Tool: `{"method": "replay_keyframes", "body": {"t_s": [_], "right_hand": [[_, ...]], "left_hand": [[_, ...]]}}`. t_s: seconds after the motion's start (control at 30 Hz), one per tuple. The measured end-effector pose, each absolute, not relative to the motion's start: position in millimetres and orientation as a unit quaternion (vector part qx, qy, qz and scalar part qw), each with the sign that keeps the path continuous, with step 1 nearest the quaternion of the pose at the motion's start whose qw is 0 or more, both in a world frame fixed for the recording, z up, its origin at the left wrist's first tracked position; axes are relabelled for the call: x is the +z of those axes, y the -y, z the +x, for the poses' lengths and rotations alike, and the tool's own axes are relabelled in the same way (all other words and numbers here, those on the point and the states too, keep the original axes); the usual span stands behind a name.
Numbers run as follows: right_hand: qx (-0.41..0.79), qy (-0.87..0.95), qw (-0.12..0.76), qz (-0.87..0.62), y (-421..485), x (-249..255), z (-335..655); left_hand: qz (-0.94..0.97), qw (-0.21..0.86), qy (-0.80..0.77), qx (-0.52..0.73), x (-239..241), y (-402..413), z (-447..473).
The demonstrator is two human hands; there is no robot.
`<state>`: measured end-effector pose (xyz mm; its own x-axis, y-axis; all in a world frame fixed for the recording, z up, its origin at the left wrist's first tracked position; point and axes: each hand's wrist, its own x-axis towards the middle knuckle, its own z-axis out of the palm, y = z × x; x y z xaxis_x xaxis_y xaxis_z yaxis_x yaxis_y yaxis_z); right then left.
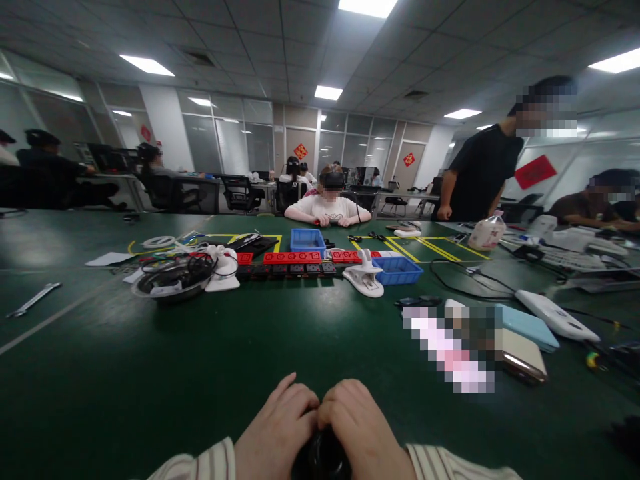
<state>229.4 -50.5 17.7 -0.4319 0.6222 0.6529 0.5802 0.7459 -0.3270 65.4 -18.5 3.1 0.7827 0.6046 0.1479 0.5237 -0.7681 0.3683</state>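
Observation:
My left hand (275, 430) and my right hand (363, 430) are at the bottom edge of the head view, side by side with knuckles touching. Both are curled around a small round black object (323, 457) held between them over the green table (200, 360). Most of the object is hidden by my fingers, so I cannot name it. Striped sleeves cover both wrists.
Farther back lie a row of red and black parts (293, 263), two blue bins (399, 270), white clamps (365, 277), a round tray of cables (173, 280), a wrench (33, 299) and phones (525, 357). A seated person (327, 203) faces me; another stands at right (480, 173).

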Motion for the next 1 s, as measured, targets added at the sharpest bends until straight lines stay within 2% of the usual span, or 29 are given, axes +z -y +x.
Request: {"method": "replay_keyframes", "body": {"t_s": [0.23,0.43,0.6,0.73,0.87,1.0], "right_hand": [[0.04,0.889,0.374,-0.26,49.2,23.8,232.0],[0.017,0.919,0.362,-0.157,48.3,33.1,233.2],[0.032,0.915,0.357,-0.185,50.5,36.5,233.6],[0.067,0.875,0.391,-0.276,54.2,32.6,234.0],[0.05,0.849,0.39,-0.353,55.0,24.5,231.4],[0.004,0.876,0.362,-0.318,52.0,23.5,230.4]], "left_hand": [[0.923,0.235,-0.295,0.07,35.1,23.3,65.7],[0.916,0.26,-0.301,0.061,36.6,24.3,66.8],[0.938,0.21,-0.254,0.108,12.6,17.5,61.9],[0.937,0.179,-0.263,0.144,-0.1,17.7,62.2],[0.927,0.177,-0.301,0.134,9.7,24.0,65.5],[0.922,0.218,-0.304,0.095,33.8,29.0,65.6]]}}
